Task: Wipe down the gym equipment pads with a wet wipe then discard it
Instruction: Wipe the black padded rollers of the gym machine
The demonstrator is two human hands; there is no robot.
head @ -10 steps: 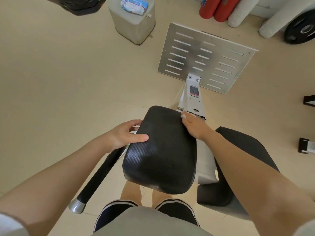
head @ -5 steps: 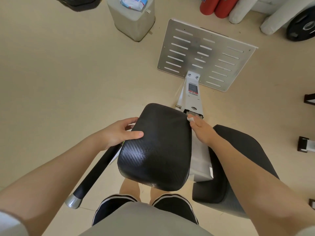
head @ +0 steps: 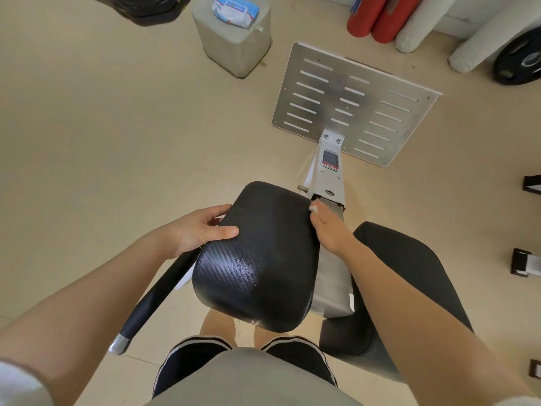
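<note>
Right now the right hand (head: 329, 230) is pinching a small white wet wipe (head: 315, 207) against the far right edge of the black pad (head: 257, 259), fingers curled down over that side. The left hand (head: 199, 230) is gripping the pad's left edge, thumb lying across the top, fingers tucked under. A second dark pad (head: 409, 276) is sitting just right of the white frame (head: 330, 171). Further out on the floor, a grey box-shaped container (head: 234, 48) is carrying a blue-and-white wipes packet (head: 235, 10) on its top, left of the slotted metal plate (head: 354, 104).
</note>
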